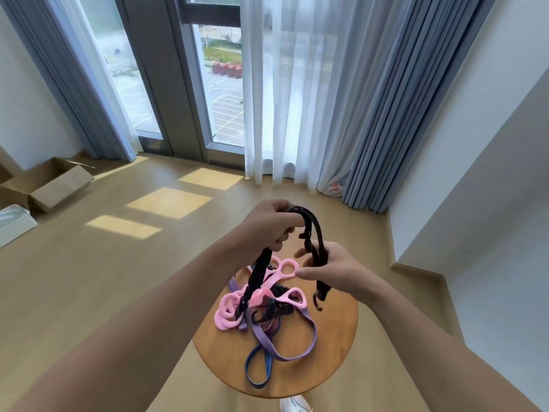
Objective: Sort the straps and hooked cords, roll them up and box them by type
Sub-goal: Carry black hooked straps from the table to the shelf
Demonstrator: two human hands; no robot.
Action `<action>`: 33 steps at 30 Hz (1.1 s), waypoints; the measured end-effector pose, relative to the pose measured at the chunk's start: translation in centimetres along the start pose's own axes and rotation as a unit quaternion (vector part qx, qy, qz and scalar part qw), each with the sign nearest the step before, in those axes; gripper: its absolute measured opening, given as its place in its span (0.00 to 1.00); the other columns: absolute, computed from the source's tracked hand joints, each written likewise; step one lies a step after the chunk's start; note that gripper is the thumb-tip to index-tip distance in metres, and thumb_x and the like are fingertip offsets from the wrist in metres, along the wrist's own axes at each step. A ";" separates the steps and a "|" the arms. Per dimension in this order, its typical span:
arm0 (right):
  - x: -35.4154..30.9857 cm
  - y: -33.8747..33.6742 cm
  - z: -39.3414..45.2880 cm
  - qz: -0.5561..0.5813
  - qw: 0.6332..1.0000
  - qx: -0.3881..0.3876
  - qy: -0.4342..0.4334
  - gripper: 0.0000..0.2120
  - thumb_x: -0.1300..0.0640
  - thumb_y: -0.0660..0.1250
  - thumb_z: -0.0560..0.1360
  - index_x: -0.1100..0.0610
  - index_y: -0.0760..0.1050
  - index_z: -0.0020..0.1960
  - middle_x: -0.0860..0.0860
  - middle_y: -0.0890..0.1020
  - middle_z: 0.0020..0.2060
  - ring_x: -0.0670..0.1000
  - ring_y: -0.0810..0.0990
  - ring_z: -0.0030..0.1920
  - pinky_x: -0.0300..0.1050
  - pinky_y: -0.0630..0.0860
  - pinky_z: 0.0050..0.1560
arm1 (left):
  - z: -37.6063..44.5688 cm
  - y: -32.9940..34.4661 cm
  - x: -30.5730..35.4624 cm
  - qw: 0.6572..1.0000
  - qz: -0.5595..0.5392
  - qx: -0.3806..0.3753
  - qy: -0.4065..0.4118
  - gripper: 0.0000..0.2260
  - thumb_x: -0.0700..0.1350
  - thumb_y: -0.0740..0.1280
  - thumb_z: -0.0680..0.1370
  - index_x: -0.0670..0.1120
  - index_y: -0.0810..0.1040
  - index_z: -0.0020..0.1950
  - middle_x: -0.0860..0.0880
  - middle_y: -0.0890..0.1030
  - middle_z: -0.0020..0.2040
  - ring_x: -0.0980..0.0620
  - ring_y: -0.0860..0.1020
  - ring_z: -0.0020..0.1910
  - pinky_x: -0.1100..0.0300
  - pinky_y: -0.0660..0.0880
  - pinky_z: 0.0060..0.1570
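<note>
A bundle of black hooked cords [312,233] arches in the air above a small round wooden table [332,352]. My left hand [267,227] is shut on the top of the bundle, and one end hangs down from it to the pile. My right hand [329,269] grips the other side, thumb and forefinger spread; a black hook [318,304] dangles below it. On the table lies a tangle: pink looped bands [227,315], a purple strap [267,341], a blue strap loop [257,365] and a red-black hooked cord [269,319].
An open cardboard box [56,184] lies on the wooden floor at far left, beside a white tray [13,223]. Curtains and a tall window fill the back. A white wall corner [421,263] stands at right. A white shoe [294,404] shows below the table.
</note>
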State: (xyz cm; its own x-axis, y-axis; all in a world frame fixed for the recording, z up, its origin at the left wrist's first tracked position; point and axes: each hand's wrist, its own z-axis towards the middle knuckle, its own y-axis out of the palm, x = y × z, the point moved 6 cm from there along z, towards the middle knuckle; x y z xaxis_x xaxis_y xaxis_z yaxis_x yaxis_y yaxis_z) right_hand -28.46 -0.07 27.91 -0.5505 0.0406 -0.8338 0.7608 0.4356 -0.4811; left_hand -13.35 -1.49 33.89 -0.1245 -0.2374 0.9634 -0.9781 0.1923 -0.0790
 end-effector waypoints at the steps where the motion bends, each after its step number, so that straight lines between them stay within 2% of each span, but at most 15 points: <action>1: -0.4 0.2 -0.5 0.010 1.000 -0.007 -0.008 0.17 0.50 0.80 0.67 0.45 0.80 0.54 0.47 0.86 0.41 0.48 0.85 0.44 0.57 0.81 0.55 | -0.7 0.6 1.0 1.000 0.004 -0.016 0.014 0.05 0.32 0.68 0.76 0.41 0.77 0.47 0.48 0.70 0.31 0.55 0.64 0.24 0.64 0.60 0.22; 4: -1.2 0.7 -2.2 0.005 1.000 0.009 -0.025 0.24 0.42 0.81 0.63 0.41 0.78 0.56 0.45 0.85 0.43 0.45 0.85 0.45 0.51 0.81 0.55 | -3.0 2.4 3.6 0.996 0.033 -0.062 0.056 0.13 0.26 0.68 0.72 0.41 0.78 0.51 0.46 0.73 0.34 0.54 0.68 0.26 0.63 0.64 0.24; 6: -1.6 1.6 -3.6 0.005 0.999 0.013 -0.042 0.24 0.41 0.81 0.63 0.38 0.77 0.55 0.46 0.84 0.45 0.43 0.83 0.44 0.47 0.80 0.53 | -4.7 3.5 5.0 0.988 0.074 -0.107 0.082 0.20 0.24 0.69 0.70 0.43 0.79 0.56 0.44 0.76 0.40 0.50 0.73 0.34 0.60 0.72 0.32; 10: -1.1 3.5 -7.3 0.062 0.997 0.017 -0.036 0.18 0.50 0.80 0.69 0.37 0.77 0.54 0.42 0.83 0.47 0.41 0.82 0.44 0.36 0.75 0.47 | -7.7 6.0 5.5 0.969 0.098 -0.191 0.122 0.28 0.25 0.74 0.67 0.49 0.80 0.61 0.42 0.78 0.51 0.47 0.79 0.47 0.54 0.81 0.50; 13: 0.8 4.7 -10.6 0.117 0.993 0.026 -0.020 0.09 0.57 0.77 0.73 0.45 0.81 0.48 0.42 0.83 0.42 0.40 0.81 0.44 0.32 0.75 0.44 | -8.3 7.8 4.6 0.972 0.051 -0.177 0.144 0.26 0.28 0.73 0.64 0.52 0.82 0.56 0.40 0.80 0.58 0.45 0.80 0.50 0.49 0.81 0.55; 15: 3.0 5.0 -13.0 0.134 0.989 0.062 0.010 0.04 0.59 0.75 0.75 0.56 0.81 0.44 0.50 0.81 0.39 0.44 0.80 0.41 0.33 0.75 0.41 | -8.0 8.4 3.9 0.977 0.013 -0.147 0.153 0.23 0.28 0.73 0.66 0.51 0.83 0.54 0.41 0.81 0.54 0.45 0.81 0.49 0.51 0.81 0.55; 17: 5.3 4.7 -15.8 0.152 0.983 0.096 0.040 0.09 0.58 0.75 0.75 0.65 0.80 0.47 0.60 0.82 0.42 0.49 0.82 0.42 0.37 0.77 0.42 | -7.4 9.0 3.0 0.982 -0.023 -0.116 0.148 0.20 0.27 0.73 0.71 0.48 0.82 0.55 0.42 0.81 0.52 0.45 0.81 0.49 0.52 0.80 0.54; 18: 6.2 4.4 -17.3 0.169 0.979 0.104 0.051 0.11 0.58 0.75 0.74 0.66 0.80 0.48 0.62 0.82 0.44 0.51 0.83 0.44 0.39 0.78 0.45 | -7.1 9.3 2.5 0.983 -0.041 -0.103 0.143 0.18 0.27 0.73 0.72 0.47 0.82 0.55 0.41 0.81 0.53 0.45 0.82 0.49 0.52 0.80 0.54; 20: 7.6 3.7 -20.0 0.204 0.971 0.112 0.054 0.09 0.57 0.75 0.73 0.63 0.79 0.46 0.60 0.82 0.41 0.54 0.83 0.46 0.46 0.79 0.53 | -6.5 10.3 1.5 0.985 -0.073 -0.090 0.129 0.14 0.29 0.72 0.75 0.45 0.81 0.55 0.40 0.81 0.54 0.46 0.82 0.49 0.52 0.81 0.53; 22: 8.8 2.9 -22.7 0.239 0.961 0.128 0.054 0.07 0.60 0.74 0.75 0.62 0.78 0.47 0.56 0.79 0.38 0.56 0.82 0.43 0.50 0.79 0.54 | -5.9 12.0 0.4 0.986 -0.080 -0.085 0.118 0.11 0.32 0.71 0.77 0.44 0.81 0.56 0.42 0.82 0.54 0.47 0.81 0.47 0.50 0.82 0.54; 25: 11.2 2.1 -26.7 0.288 0.937 0.178 0.084 0.10 0.61 0.73 0.75 0.64 0.76 0.52 0.54 0.75 0.34 0.55 0.76 0.34 0.53 0.80 0.45 | -5.7 15.0 -1.0 0.990 -0.040 -0.084 0.108 0.09 0.36 0.70 0.80 0.48 0.83 0.54 0.48 0.82 0.50 0.48 0.80 0.48 0.48 0.81 0.58; 27: 12.9 1.7 -29.7 0.290 0.926 0.212 0.113 0.11 0.58 0.73 0.76 0.62 0.78 0.55 0.52 0.75 0.33 0.53 0.73 0.31 0.49 0.77 0.38 | -5.8 17.7 -1.8 0.989 0.007 -0.104 0.106 0.09 0.38 0.69 0.81 0.51 0.84 0.54 0.48 0.82 0.49 0.47 0.81 0.50 0.50 0.81 0.56; 30: 15.1 0.6 -34.2 0.308 0.902 0.264 0.146 0.14 0.50 0.71 0.78 0.60 0.79 0.56 0.55 0.78 0.35 0.52 0.73 0.30 0.48 0.75 0.32 | -6.0 22.6 -3.2 0.982 0.078 -0.133 0.108 0.09 0.40 0.67 0.82 0.52 0.83 0.56 0.49 0.83 0.50 0.47 0.82 0.52 0.51 0.81 0.56; 33: 17.7 -0.2 -39.8 0.374 0.848 0.332 0.177 0.19 0.44 0.65 0.80 0.60 0.79 0.56 0.60 0.79 0.38 0.55 0.73 0.30 0.49 0.74 0.31 | -7.3 29.0 -4.4 0.973 0.116 -0.176 0.090 0.07 0.42 0.67 0.83 0.52 0.82 0.57 0.49 0.83 0.52 0.49 0.81 0.49 0.52 0.80 0.53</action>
State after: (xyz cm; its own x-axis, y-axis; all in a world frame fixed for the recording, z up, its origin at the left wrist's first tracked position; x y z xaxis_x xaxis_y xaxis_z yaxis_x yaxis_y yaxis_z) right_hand -52.03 36.33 23.96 0.1920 0.3999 -0.8962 0.9033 -0.4290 0.0021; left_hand -40.00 12.07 29.25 -0.2738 0.0161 0.9617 -0.8052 0.5431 -0.2383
